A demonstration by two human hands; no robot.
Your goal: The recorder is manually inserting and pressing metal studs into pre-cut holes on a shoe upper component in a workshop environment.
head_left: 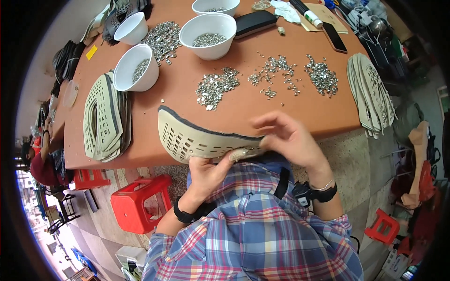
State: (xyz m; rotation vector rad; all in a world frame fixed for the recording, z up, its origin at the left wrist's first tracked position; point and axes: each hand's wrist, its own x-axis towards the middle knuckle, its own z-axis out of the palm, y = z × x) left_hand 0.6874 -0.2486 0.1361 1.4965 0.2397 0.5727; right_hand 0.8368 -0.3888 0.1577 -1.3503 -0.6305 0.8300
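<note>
A curved beige perforated leather piece, dark along its edge, is held up at the table's front edge. My left hand grips its lower edge, with a covering on the thumb and the other fingers mostly behind it. Small silver studs show near the piece's right end. There my right hand is spread, its thumb by the tip and its upper fingers stretched out and slightly blurred. Beyond the piece lie loose piles of silver studs.
White bowls with metal bits stand at the back left, near another metal heap. Stacked leather pieces lie left and right. A phone and black case lie farther back. Red stools stand below.
</note>
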